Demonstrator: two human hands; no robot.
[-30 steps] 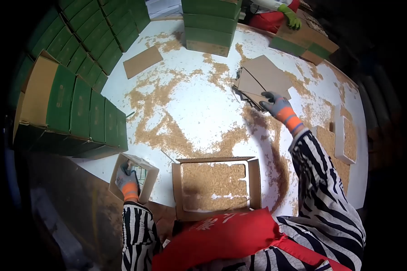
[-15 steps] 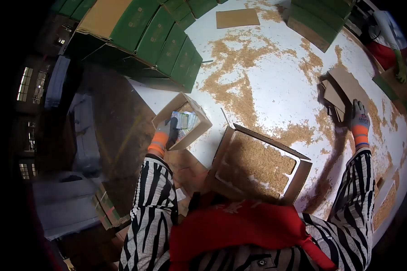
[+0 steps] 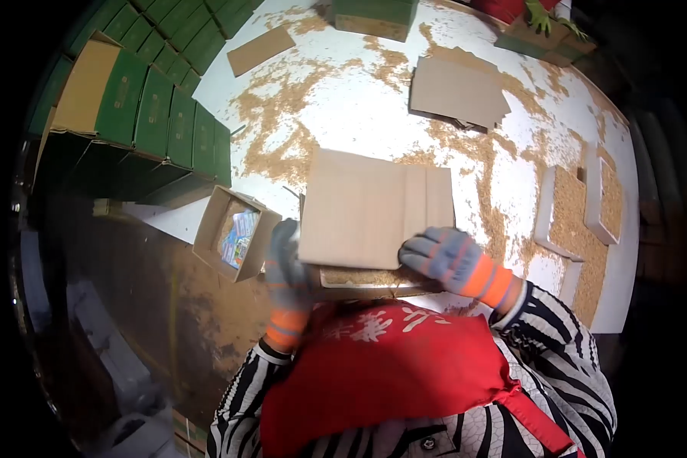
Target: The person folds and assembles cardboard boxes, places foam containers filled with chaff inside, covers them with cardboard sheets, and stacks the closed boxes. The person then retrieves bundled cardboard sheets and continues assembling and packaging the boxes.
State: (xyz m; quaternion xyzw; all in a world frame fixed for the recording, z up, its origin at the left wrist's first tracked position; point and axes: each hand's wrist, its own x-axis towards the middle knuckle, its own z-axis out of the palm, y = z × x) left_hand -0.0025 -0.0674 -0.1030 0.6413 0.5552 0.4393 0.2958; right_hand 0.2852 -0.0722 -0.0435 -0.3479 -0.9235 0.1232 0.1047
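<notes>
A plain cardboard sheet (image 3: 378,210) is at the centre of the frame, covering most of a shallow box (image 3: 374,293) of shavings, whose near edge shows below. The right hand (image 3: 446,261) has its fingers curled closed around the sheet's lower right edge. The left hand (image 3: 287,263) is blurred by the lower left corner; whether it grips anything, I cannot tell. Left of centre, 1 small carton (image 3: 261,243) contains coloured cards (image 3: 238,237); a cardboard pile (image 3: 458,88) lies upper right on the white tabletop (image 3: 343,91).
</notes>
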